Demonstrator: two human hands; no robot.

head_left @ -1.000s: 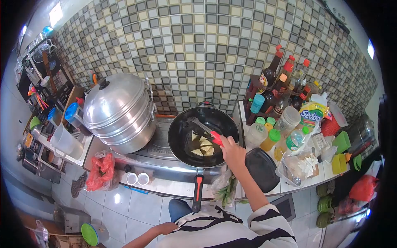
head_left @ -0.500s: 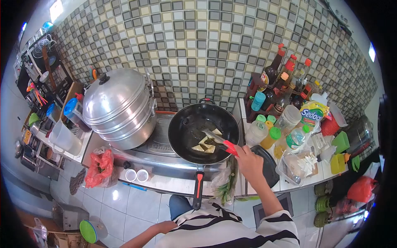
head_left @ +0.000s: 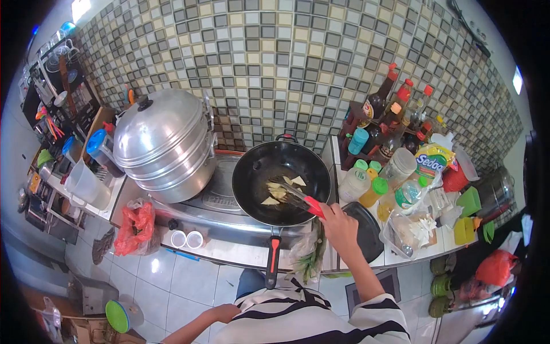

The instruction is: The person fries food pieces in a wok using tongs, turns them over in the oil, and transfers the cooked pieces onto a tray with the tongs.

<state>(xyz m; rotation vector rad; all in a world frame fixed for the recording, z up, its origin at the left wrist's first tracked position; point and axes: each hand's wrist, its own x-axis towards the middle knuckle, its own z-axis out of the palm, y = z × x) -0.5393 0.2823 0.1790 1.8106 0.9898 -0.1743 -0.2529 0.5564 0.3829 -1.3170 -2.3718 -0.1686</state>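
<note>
My right hand is closed around the red grip of a pair of tongs, whose metal end reaches down into a black wok. Several pale, flat cut pieces of food, some of them triangular, lie in a little oil at the wok's bottom. The tongs' tips are among these pieces; whether they pinch one I cannot tell. The wok sits on the stove, its black and red handle pointing toward my body. My left hand rests against the striped shirt at my waist, its fingers mostly hidden.
A large aluminium steamer pot stands left of the wok. Jars, sauce bottles and a plastic container crowd the right counter beside a black pan. Leafy greens, two white cups and a red bag line the front edge.
The food pieces have shifted and lie more gathered around the tongs' tips, with one piece apart at the right. My right hand has moved slightly left and down. My left hand stays at my waist.
</note>
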